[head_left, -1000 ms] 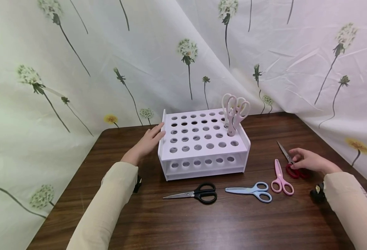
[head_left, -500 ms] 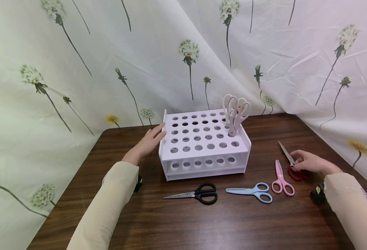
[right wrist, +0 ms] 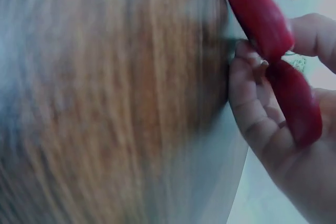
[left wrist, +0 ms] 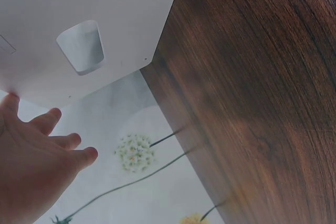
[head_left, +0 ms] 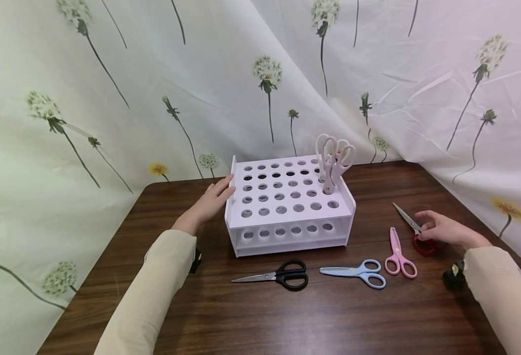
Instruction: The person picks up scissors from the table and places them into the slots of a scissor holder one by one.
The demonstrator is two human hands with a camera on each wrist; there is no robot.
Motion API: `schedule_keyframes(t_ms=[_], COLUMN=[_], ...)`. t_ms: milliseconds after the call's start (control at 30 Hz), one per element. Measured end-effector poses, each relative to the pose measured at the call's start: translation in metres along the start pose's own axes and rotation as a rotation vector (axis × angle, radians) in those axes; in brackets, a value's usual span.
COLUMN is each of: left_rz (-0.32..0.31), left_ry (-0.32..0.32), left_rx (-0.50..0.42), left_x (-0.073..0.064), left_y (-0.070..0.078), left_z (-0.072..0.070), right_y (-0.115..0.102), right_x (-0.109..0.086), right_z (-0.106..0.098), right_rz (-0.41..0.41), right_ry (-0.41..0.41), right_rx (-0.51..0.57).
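My left hand [head_left: 207,202] touches the left side panel of a white rack [head_left: 287,217] with rows of round holes. Its fingers spread out against that panel in the left wrist view. At the right, my right hand [head_left: 449,231] pinches a pair of red-handled scissors [head_left: 425,246] near the handles, the metal blades pointing away to the left. In the right wrist view the red handles [right wrist: 296,100] lie between thumb and curled fingers, close over the table. Pink scissors [head_left: 398,256] lie just left of them. Several pale scissors [head_left: 331,162] stand handles up in the rack's right holes.
Light blue scissors [head_left: 358,271] and black-handled scissors [head_left: 282,274] lie on the brown wooden table [head_left: 260,320] in front of the rack. A white curtain [head_left: 198,74] printed with dandelions hangs behind and along both sides.
My right hand has shifted slightly to the right, and the red-handled scissors have turned and moved a little with it. The left hand stays at the rack.
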State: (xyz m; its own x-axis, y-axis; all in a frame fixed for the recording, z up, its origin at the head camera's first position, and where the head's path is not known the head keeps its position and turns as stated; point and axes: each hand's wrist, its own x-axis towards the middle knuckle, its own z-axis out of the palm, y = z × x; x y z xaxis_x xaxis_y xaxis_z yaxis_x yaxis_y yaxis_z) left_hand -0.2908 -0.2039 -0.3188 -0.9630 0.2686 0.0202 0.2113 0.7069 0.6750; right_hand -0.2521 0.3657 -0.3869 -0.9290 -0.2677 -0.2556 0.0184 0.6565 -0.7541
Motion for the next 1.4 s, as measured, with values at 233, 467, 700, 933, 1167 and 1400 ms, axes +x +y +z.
schedule_keyframes(t_ms=[233,467,700,933,1167,1400], left_rz=[-0.009,-0.005,0.016,0.030,0.028,0.027], left_ry=[-0.001,-0.003,0.009,0.012,0.013,0.013], left_rx=[0.007,-0.001,0.006,0.013,0.007,0.007], left_x=[-0.001,-0.001,-0.001,0.000,0.000,0.000], left_y=[0.000,-0.001,-0.001,-0.001,0.000,0.000], left_z=[0.001,0.002,0.000,0.001,0.000,0.000], right_y=[0.004,0.002,-0.008,-0.020,-0.039,-0.052], right_x=[0.002,0.008,0.010,0.007,0.004,0.002], right_z=[0.001,-0.004,-0.011,-0.012,-0.015,-0.017], right_rz=[-0.030,-0.057,-0.178,-0.302,-0.327,-0.308], right_ry=[0.052,0.205,0.283,0.263,0.313,0.335], right_rx=[0.076,0.240,0.393,0.886,0.985,1.028])
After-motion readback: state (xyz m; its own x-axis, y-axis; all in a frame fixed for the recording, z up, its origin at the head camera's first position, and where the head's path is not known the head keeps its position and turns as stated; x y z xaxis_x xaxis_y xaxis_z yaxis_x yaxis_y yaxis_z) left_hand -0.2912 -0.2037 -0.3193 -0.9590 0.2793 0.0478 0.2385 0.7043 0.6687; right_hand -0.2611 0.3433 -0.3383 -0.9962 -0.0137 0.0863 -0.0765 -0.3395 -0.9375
